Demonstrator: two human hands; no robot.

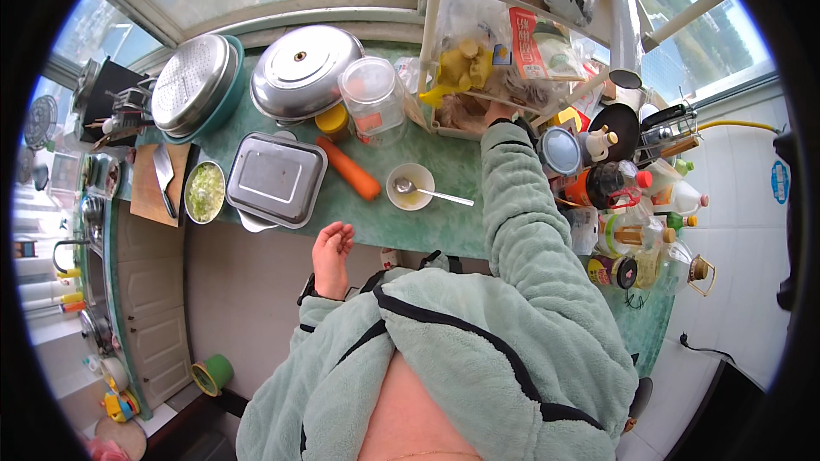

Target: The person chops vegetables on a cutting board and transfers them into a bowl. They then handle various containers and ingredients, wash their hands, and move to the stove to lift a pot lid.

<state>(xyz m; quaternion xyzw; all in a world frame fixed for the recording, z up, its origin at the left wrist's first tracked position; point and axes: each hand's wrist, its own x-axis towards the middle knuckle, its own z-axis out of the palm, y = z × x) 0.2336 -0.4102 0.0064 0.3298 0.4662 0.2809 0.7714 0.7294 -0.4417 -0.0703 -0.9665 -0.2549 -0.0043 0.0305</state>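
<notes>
Right arm stretched out across the desk, and the right hand is in at the lower tray of the white rack! Only the back of it shows beside the cuff; the fingers are hidden, so I cannot tell whether they are open, closed or gripping something. The tray sits on the far side of the desk, under bags and a red-and-white packet, with a yellow bag to its left.

The left hand is free, near the desk's front edge, fingers loosely curled around nothing.

How to play this reach well? Feel first, I'd say, and take a firm hold only once the fingertips are sure; a blind tug could drag the bags along. Come out slowly, wrist low under the shelf above.

And watch that sleeve! The handle of the spoon pokes out of the bowl just beside it, so a sideways sweep could tip the lot. On the other flank, a blue-lidded tub crowds the forearm. Elbow high, straight back: that looks the safe line.
</notes>
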